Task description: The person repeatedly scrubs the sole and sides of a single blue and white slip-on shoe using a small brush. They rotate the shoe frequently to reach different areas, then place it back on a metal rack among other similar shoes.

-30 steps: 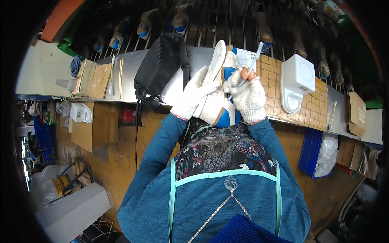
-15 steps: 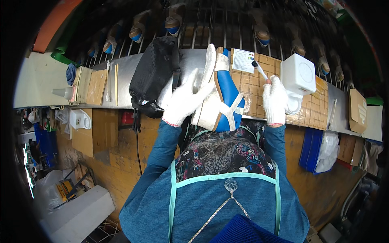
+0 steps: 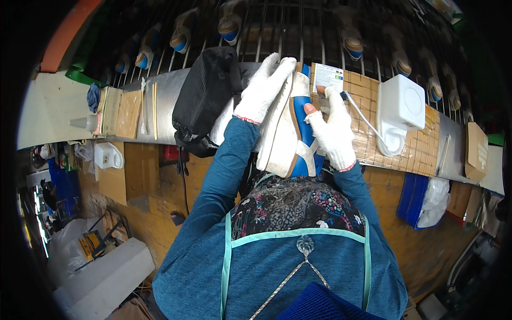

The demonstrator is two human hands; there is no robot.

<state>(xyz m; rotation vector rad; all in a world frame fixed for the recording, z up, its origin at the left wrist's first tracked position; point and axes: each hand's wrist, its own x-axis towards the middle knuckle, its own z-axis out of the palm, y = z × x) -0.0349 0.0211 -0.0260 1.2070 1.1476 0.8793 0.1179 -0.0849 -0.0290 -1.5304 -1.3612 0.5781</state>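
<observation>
Right hand (image 3: 333, 136) now back gripping shoe (image 3: 290, 133) with left hand (image 3: 264, 88), over cluttered metal bench (image 3: 165, 96).

teal sleeves | 2 white knit gloves, L grip (image 3: 264, 88), R grip (image 3: 333, 130)
</observation>
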